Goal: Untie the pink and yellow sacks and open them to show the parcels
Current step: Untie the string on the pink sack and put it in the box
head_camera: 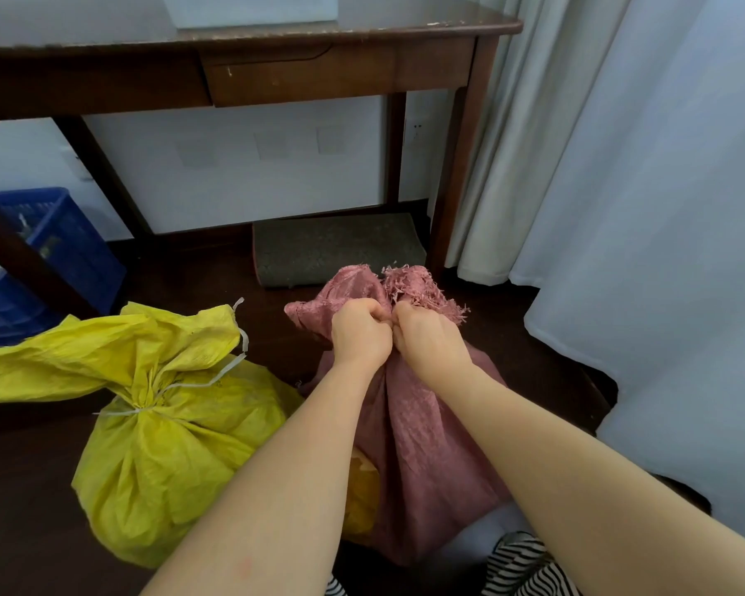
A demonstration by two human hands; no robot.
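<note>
A pink woven sack (422,445) stands on the dark floor in front of me, its frayed top bunched at the neck. My left hand (359,333) and my right hand (426,337) are side by side, both closed on the gathered neck, knuckles touching. The tie itself is hidden under my fingers. To the left lies a yellow sack (164,458), its neck bound by a white plastic string (147,406), with the loose top flopped leftward. No parcels show.
A dark wooden desk (362,71) with a drawer stands ahead, a grey mat (336,247) under it. A blue plastic crate (61,247) sits at left. Pale curtains (620,187) hang at right. Striped fabric (521,569) shows at the bottom edge.
</note>
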